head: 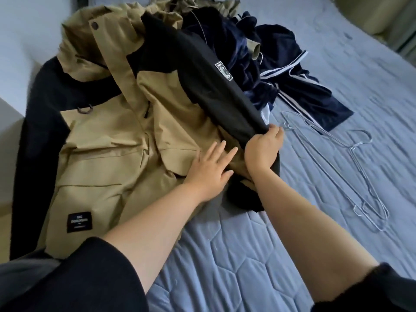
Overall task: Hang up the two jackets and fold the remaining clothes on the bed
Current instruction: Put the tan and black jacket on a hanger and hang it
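A tan and black hooded jacket [103, 149] lies front-up on the left of the blue quilted bed [225, 266]. My left hand [209, 170] rests flat on its tan front, fingers straight. My right hand [263, 147] grips the end of the jacket's black sleeve [213, 86], which stretches up and left from the cuff. Behind the jacket lies a heap of dark navy clothes [247, 55], among them a navy piece with white stripes [299, 82]. Some olive fabric [202, 3] shows at the top of the heap.
Wire hangers [337, 158] lie on the bed to the right of my right hand, reaching toward the near right. A pale wall [27, 30] runs along the left of the bed. A pillow edge [382, 23] shows at the top right.
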